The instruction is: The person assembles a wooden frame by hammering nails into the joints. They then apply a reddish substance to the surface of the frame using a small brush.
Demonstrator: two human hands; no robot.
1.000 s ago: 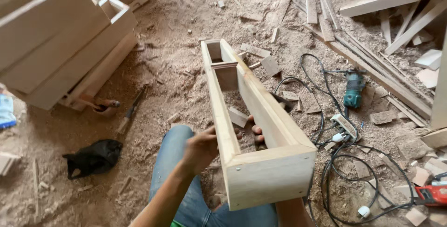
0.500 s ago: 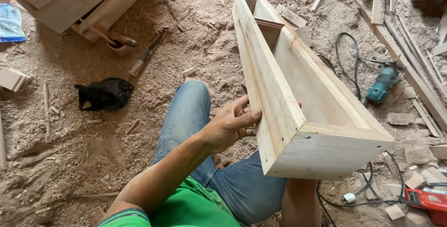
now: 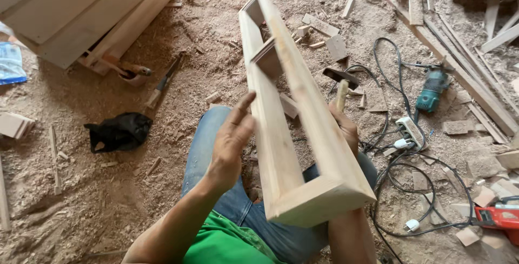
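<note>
Pale wooden frame (image 3: 294, 134), blue jeans (image 3: 216, 150), green shirt (image 3: 224, 242), teal drill (image 3: 431, 93), black cloth (image 3: 119, 132), red tool (image 3: 500, 216)

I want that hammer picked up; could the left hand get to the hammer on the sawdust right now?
Probably yes: the left hand lies open against the wooden frame, holding nothing, and the hammer lies on open sawdust on its side, though it looks a stretch away.

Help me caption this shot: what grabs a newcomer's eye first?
A long open wooden frame runs up the middle, the left hand flat on one side and the right hand on the other. Sawdust covers the floor; a teal power tool lies right among black cables.
</note>
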